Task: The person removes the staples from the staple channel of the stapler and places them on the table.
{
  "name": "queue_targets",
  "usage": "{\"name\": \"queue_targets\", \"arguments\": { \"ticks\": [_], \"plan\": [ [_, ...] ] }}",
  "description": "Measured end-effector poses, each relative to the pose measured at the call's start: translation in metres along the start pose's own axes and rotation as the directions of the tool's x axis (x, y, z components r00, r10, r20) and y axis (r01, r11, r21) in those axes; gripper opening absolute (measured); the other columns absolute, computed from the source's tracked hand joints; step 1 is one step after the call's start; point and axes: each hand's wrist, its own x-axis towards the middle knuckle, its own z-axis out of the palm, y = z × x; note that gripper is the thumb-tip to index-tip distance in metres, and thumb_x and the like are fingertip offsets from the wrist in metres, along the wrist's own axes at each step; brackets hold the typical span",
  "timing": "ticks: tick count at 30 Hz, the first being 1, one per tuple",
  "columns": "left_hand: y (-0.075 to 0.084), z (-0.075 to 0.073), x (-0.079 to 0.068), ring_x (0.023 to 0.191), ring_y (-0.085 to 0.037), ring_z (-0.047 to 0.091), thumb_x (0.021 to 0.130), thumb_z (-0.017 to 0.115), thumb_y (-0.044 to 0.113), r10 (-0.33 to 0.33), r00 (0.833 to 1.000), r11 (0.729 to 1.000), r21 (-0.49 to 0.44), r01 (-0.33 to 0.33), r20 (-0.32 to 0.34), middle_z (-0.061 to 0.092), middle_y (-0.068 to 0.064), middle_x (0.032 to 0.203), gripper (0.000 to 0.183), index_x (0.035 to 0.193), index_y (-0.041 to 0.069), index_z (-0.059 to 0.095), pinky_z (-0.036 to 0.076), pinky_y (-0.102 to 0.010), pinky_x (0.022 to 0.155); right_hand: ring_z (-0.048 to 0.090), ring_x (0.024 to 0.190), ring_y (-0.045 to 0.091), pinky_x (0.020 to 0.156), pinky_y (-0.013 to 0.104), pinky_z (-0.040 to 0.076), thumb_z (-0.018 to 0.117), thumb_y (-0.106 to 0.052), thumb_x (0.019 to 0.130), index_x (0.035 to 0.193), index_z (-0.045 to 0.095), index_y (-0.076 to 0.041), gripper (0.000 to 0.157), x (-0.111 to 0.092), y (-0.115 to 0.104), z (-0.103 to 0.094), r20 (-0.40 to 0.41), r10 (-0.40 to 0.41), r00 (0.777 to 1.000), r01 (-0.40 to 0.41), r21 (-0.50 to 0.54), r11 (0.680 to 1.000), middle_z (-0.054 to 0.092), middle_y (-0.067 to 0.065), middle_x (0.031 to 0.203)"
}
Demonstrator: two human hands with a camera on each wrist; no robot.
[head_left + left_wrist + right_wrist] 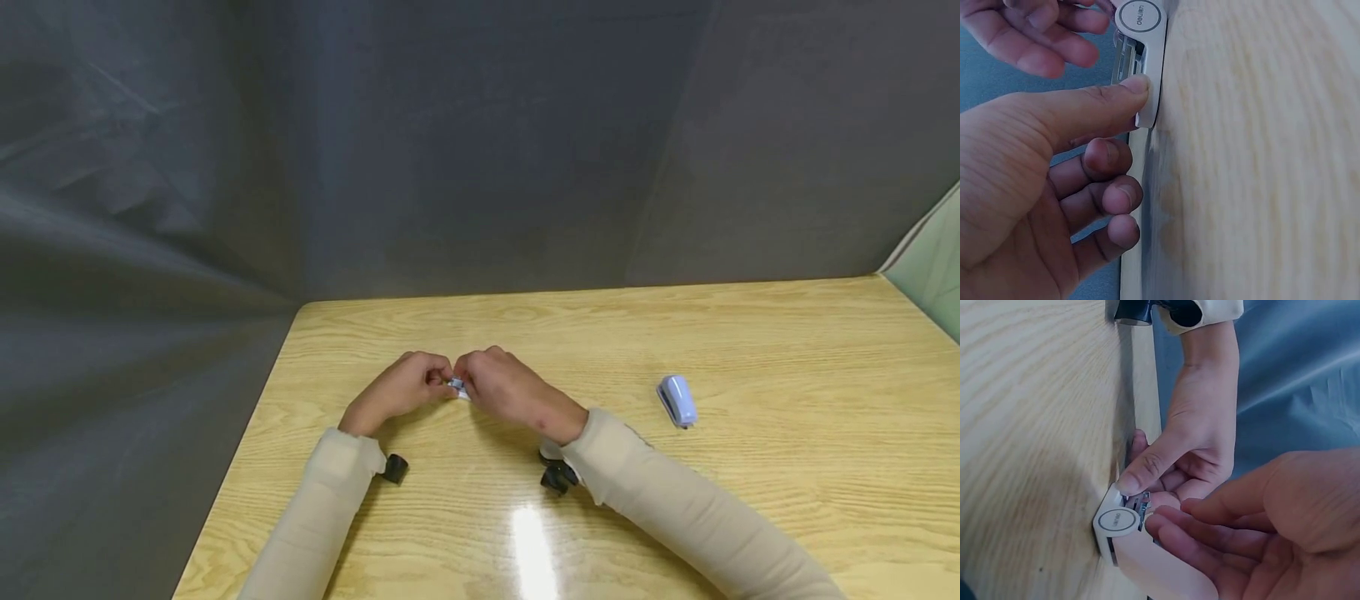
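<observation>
A small stapler (1166, 569) with a pinkish cover and white base is swung open on the table, its metal staple channel (1138, 503) exposed. My left hand (405, 385) pinches the end of its base, with the thumb (1104, 103) on top; the other fingers curl loosely below. My right hand (502, 383) is close against it from the other side. In the right wrist view, the right fingertips (1163, 525) are at the channel's edge, loosely bent, with the thumb apart from them. The head view mostly hides the stapler behind both hands.
A lavender stapler (678, 400) lies on the wooden table (787, 400) to the right. Black wrist-mounted pieces (395, 468) show beside both sleeves. A dark curtain (480, 150) stands behind the table and along its left side.
</observation>
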Motion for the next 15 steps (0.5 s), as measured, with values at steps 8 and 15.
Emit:
{"name": "queue_targets", "arguments": {
  "ticks": [8, 15],
  "plan": [
    [0.0044, -0.0009, -0.0011, 0.057, -0.010, 0.040, 0.097, 0.074, 0.014, 0.003, 1.000, 1.000, 0.023, -0.003, -0.005, 0.053, 0.002, 0.068, 0.005, 0.092, 0.013, 0.073, 0.038, -0.027, 0.058, 0.027, 0.052, 0.008, 0.051, 0.024, 0.028, 0.054, 0.007, 0.097, 0.089, 0.076, -0.006, 0.027, 0.0036, 0.0019, 0.0027, 0.027, 0.000, 1.000, 0.000, -0.001, 1.000, 0.045, -0.006, 0.060],
    [0.0053, -0.0002, -0.0019, 0.058, -0.010, 0.043, 0.097, 0.075, 0.013, -0.010, 1.000, 1.000, 0.008, 0.010, -0.006, 0.057, 0.001, 0.070, 0.004, 0.093, 0.012, 0.074, 0.038, -0.027, 0.058, 0.025, 0.052, 0.008, 0.050, 0.023, 0.027, 0.056, 0.008, 0.095, 0.086, 0.076, -0.006, 0.026, 0.0037, 0.0027, 0.0022, 0.018, -0.019, 1.000, 0.019, -0.011, 1.000, 0.037, -0.007, 0.057]
  ]
}}
